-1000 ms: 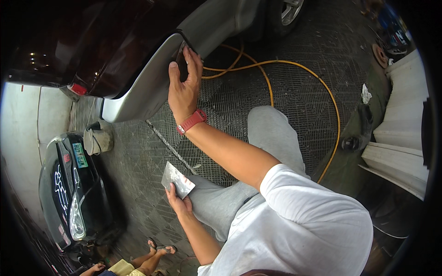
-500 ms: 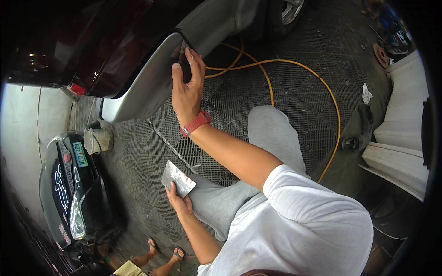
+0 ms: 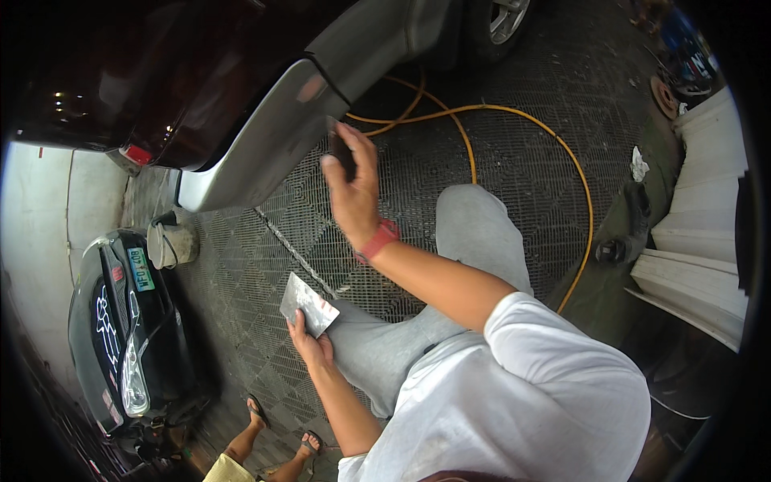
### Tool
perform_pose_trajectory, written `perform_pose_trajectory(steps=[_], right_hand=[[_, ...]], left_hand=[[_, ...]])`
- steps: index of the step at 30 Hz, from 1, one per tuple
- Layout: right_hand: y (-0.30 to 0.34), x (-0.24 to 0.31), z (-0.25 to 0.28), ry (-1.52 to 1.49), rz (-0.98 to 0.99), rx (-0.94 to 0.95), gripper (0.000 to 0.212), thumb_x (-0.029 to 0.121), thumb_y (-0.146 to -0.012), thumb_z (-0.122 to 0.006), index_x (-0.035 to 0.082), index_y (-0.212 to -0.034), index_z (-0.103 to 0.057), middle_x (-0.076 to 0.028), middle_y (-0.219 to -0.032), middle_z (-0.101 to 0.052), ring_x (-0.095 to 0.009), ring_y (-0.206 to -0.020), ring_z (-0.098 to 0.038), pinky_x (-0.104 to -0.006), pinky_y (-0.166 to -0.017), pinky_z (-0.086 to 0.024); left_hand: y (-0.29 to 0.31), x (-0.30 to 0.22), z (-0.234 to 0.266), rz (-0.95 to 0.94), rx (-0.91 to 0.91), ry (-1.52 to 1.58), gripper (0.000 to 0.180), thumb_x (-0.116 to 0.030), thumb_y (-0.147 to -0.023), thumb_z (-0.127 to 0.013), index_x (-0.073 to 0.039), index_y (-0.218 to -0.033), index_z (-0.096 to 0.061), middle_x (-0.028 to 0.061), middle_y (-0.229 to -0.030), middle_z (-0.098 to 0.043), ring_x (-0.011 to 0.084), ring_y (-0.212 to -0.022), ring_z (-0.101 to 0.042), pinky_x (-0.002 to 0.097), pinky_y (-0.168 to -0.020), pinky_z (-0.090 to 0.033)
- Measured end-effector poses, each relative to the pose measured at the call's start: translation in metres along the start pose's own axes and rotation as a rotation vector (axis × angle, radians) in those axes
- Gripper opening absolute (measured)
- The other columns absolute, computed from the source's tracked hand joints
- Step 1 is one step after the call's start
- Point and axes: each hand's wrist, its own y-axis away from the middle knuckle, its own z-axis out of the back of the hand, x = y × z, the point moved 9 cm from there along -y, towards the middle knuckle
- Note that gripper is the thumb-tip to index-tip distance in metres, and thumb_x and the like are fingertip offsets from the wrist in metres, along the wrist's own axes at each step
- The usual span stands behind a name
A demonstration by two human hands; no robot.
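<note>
My right hand (image 3: 355, 181), with a red watch (image 3: 377, 239) on its wrist, is closed on a thin dark flat blade like a putty spreader (image 3: 340, 149). It hovers just off the lower end of a grey-white bumper panel (image 3: 257, 136) on a dark maroon vehicle. A small brownish-pink smear (image 3: 312, 87) shows on that panel near its edge. By my left knee, my left hand (image 3: 312, 341) grips a flat, square metal plate (image 3: 309, 304) by its near edge. Whitish and pinkish smears mark the plate.
A yellow-orange hose (image 3: 554, 132) loops over the dark grating floor. To the left stand a worn bucket (image 3: 173, 245) and a dark car (image 3: 120, 329). Another person's sandalled feet (image 3: 257, 411) show at lower left. White corrugated panels (image 3: 699, 201) lean at right.
My right hand has come off the bumper panel, moving right and toward me with the blade. The smear on the panel is now uncovered. My left hand and plate have barely shifted.
</note>
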Motion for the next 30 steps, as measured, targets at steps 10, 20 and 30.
perform_pose_trajectory(steps=[10, 20, 30], right_hand=[[0.097, 0.032, 0.070, -0.107, -0.294, 1.105, 0.045, 0.028, -0.104, -0.065, 0.007, -0.143, -0.066, -0.010, -0.146, -0.064, -0.023, -0.140, -0.056, -0.0387, -0.112, -0.047], [0.056, 0.051, 0.082, 0.767, 0.288, 1.087, 0.041, 0.034, -0.096, -0.070, 0.024, -0.136, -0.072, -0.004, -0.148, -0.060, -0.030, -0.148, -0.048, -0.0753, -0.115, -0.029], [0.108, 0.080, 0.054, 0.626, 0.312, 1.481, 0.039, 0.036, -0.098, -0.069, 0.023, -0.134, -0.074, -0.004, -0.149, -0.062, -0.028, -0.150, -0.048, -0.0766, -0.119, -0.022]], left_hand=[[0.028, -0.001, -0.114, -0.092, 0.085, 0.040, 0.059, -0.023, -0.109, -0.065, -0.005, -0.158, -0.039, 0.0165, -0.143, -0.061, 0.0266, -0.129, -0.065, 0.0407, -0.106, -0.060], [0.051, -0.013, -0.144, -0.229, 0.301, -0.532, 0.045, -0.023, -0.110, -0.063, 0.002, -0.146, -0.052, 0.0131, -0.133, -0.065, 0.0209, -0.122, -0.062, 0.0350, -0.107, -0.049], [0.035, -0.013, -0.103, -0.228, 0.039, 0.058, 0.046, -0.018, -0.110, -0.060, -0.002, -0.150, -0.045, 0.0139, -0.133, -0.064, 0.0228, -0.124, -0.064, 0.0375, -0.105, -0.055]])
